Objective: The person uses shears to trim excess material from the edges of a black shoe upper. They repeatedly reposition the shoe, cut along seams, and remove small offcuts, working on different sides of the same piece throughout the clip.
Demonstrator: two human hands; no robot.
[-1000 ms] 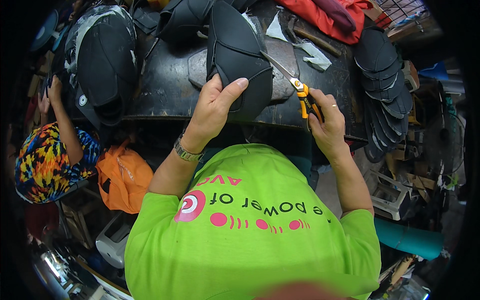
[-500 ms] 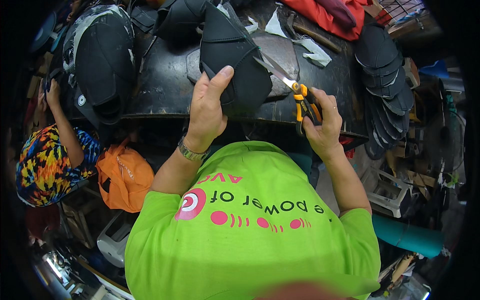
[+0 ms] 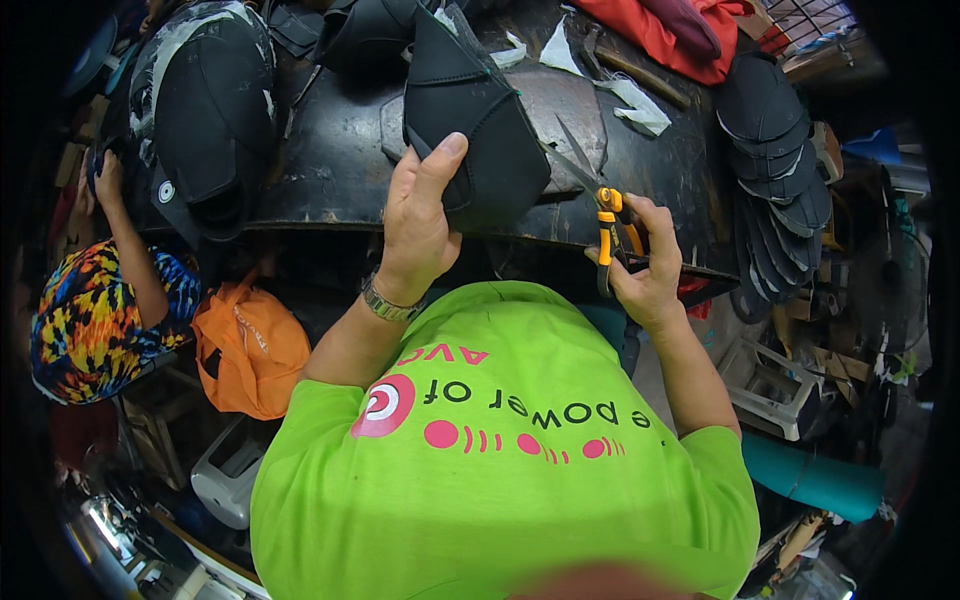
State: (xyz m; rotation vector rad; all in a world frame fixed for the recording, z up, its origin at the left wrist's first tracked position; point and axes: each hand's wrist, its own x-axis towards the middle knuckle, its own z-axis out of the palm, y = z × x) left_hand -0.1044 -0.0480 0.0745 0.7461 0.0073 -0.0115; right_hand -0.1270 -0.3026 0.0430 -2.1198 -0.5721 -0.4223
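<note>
My left hand (image 3: 422, 222) is closed around the lower left edge of a black stitched fabric piece (image 3: 480, 130), its thumb lying on the front. The piece stands tilted up over the front edge of the table, and pale thread or lining shows at its top. In my right hand (image 3: 650, 262) are scissors (image 3: 607, 215) with orange and black handles. Their blades are parted and point up and left. The tips are close to the right edge of the fabric piece; I cannot tell whether one touches it.
Another black stitched piece (image 3: 212, 120) lies left on the dark table (image 3: 330, 150). White scraps (image 3: 637, 108) lie by a wooden-handled tool (image 3: 640, 77). Black panels (image 3: 765, 125) are stacked at the right, near red fabric (image 3: 665, 35). A person's arm (image 3: 135, 220) is at far left, beside an orange bag (image 3: 250, 350).
The scissors have turned more upright, and their tips have shifted right along the fabric piece's edge. The blades look wider apart. My left hand keeps its hold on the piece.
</note>
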